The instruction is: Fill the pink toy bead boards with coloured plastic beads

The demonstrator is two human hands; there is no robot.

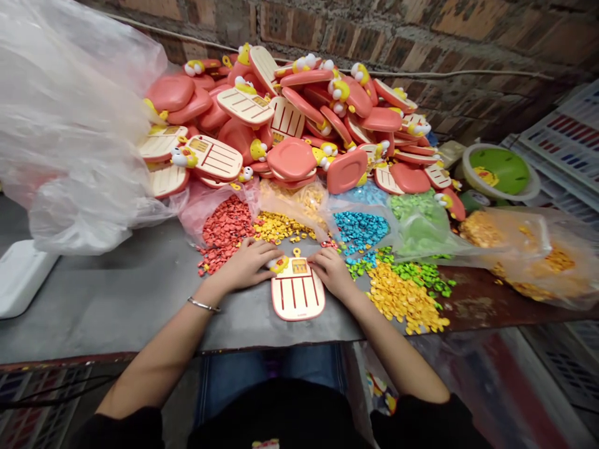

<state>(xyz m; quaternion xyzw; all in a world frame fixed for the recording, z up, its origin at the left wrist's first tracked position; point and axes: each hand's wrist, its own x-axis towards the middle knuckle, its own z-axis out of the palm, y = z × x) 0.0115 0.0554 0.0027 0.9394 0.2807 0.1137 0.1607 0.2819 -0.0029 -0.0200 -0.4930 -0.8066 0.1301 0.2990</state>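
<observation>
A cream toy board (298, 293) with red slots and a yellow duck head lies flat on the grey table (140, 299) in front of me. My left hand (250, 262) rests at its upper left corner, fingers curled against the duck head. My right hand (333, 269) touches its upper right corner, fingers bent and pinched; what they hold is too small to make out. Loose beads lie just beyond: red beads (224, 231), yellow beads (278, 226), blue beads (360, 229), green beads (421, 273) and more yellow beads (402, 299).
A big heap of pink and cream toy boards (299, 118) fills the back of the table against a brick wall. A large clear plastic bag (70, 125) bulges at left. A green bowl (500, 171) and bags of orange beads (528, 249) sit right.
</observation>
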